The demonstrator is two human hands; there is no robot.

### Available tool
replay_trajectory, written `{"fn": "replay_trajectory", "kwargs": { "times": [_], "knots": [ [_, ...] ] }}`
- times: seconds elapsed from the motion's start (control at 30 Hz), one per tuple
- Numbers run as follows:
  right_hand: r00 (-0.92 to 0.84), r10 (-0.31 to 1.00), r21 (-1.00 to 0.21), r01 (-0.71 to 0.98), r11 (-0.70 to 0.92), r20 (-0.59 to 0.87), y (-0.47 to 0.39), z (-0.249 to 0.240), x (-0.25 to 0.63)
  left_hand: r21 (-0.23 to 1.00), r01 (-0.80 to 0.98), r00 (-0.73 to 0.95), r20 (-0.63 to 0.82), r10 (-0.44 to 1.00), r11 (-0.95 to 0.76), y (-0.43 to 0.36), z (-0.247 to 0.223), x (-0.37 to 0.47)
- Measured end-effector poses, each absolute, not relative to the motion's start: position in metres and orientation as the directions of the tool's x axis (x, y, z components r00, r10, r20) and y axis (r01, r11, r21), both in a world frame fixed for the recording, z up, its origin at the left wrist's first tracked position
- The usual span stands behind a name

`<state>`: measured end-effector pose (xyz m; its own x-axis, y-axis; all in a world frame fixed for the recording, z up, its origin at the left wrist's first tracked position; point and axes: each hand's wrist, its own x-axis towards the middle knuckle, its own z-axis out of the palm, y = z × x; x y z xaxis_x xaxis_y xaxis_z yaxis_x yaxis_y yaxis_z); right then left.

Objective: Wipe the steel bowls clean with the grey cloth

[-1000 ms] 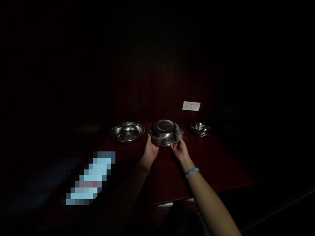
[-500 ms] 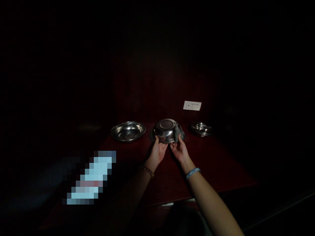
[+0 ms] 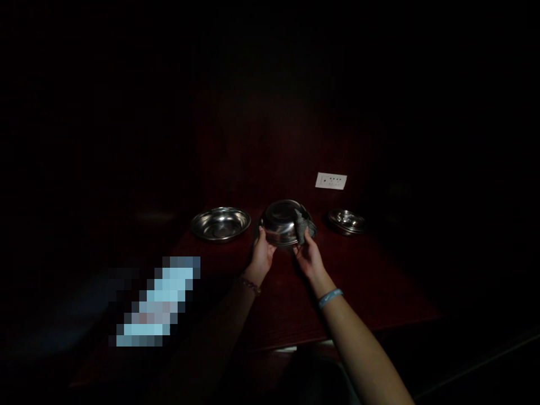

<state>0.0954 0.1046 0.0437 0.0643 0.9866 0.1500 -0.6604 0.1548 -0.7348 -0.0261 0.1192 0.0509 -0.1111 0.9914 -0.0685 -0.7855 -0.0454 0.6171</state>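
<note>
A shiny steel bowl (image 3: 280, 225) is held upside down over the dark red table, its round base facing up. My left hand (image 3: 263, 252) grips the bowl's near left rim, thumb on the outer wall and fingers underneath. On the near right side, my right hand (image 3: 309, 254) is closed on a grey cloth (image 3: 303, 226) that lies against the bowl's wall. The fingers of this hand reach below the rim, and whether they also bear the bowl's weight I cannot tell.
A wide steel dish (image 3: 220, 225) lies at the left of the table (image 3: 346, 292). Smaller steel bowls (image 3: 346, 221), seemingly stacked, sit at the right. A white socket plate (image 3: 331, 180) is on the back wall. A pixelated bright patch (image 3: 162, 301) covers something at the lower left.
My left hand has shifted left and slightly up along the bowl's rim. The bowl has risen and moved a little to the left, while my right hand stays nearly in place with the cloth.
</note>
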Motion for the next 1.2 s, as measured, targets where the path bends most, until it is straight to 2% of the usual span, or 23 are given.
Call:
{"fn": "replay_trajectory", "kwargs": {
  "times": [0.23,0.43,0.53,0.7,0.83,0.97,1.2],
  "knots": [
    [0.092,0.975,-0.759,-0.615,0.214,0.201,0.101,0.048,0.096,0.628,-0.773,-0.196,-0.106,0.975,-0.087,0.126,0.057,-0.037],
    [0.102,0.986,-0.725,-0.669,0.164,0.128,0.106,0.046,0.097,0.630,-0.772,-0.225,-0.140,0.964,-0.089,0.127,0.060,-0.043],
    [0.132,0.987,-0.714,-0.682,0.158,0.092,0.113,0.041,0.100,0.607,-0.793,-0.167,-0.133,0.977,-0.053,0.123,0.059,-0.041],
    [0.165,0.982,-0.705,-0.685,0.184,0.096,0.121,0.032,0.105,0.541,-0.836,0.025,-0.126,0.992,0.089,0.113,0.052,-0.034],
    [0.147,0.984,-0.705,-0.687,0.177,0.105,0.120,0.030,0.106,0.552,-0.814,0.132,-0.122,0.984,0.178,0.106,0.046,-0.023],
    [0.123,0.989,-0.657,-0.740,0.148,0.084,0.116,0.032,0.103,0.593,-0.794,0.134,-0.048,0.990,0.136,0.106,0.044,-0.013],
    [0.053,0.997,-0.623,-0.778,0.080,0.062,0.108,0.041,0.096,0.616,-0.787,-0.008,0.028,1.000,-0.023,0.113,0.047,-0.018]
  ]
}}
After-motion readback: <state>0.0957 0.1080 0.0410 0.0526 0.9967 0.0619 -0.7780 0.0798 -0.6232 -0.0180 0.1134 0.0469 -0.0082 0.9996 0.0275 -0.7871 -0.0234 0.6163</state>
